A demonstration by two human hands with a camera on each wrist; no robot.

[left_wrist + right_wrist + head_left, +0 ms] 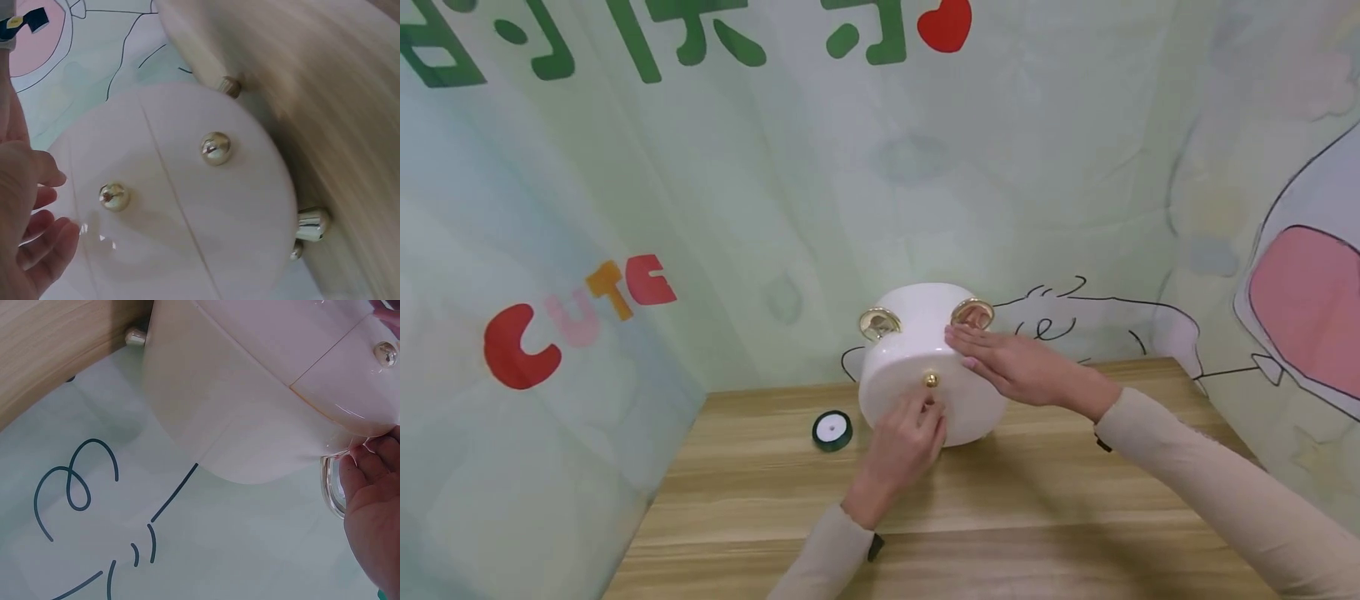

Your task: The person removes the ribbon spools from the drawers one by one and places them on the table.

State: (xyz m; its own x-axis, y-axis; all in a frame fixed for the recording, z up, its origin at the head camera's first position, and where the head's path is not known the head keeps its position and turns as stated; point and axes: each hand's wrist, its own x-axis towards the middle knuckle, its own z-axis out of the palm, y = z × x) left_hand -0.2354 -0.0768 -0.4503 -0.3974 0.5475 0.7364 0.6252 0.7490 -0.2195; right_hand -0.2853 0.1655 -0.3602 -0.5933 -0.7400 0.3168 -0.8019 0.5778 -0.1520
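A round, glossy white box [958, 408] with a seam across its front stands on the table. Its front carries two gold ball knobs, an upper knob [114, 197] and a lower knob [215, 148]. Gold-rimmed discs [880, 323] stick up from its top like ears. Close to the front, just below the upper knob in the head view, my left hand [904, 442] has bent fingers; the left wrist view shows both knobs free of it. My right hand [1022, 364] rests on the box's upper right edge, fingers extended, beside the right disc.
Left of the box, a dark green roll with a white centre [832, 428] lies on the wooden table [745, 500]. Behind stands a printed cloth backdrop [910, 167]. Short gold feet [312, 224] support the box.
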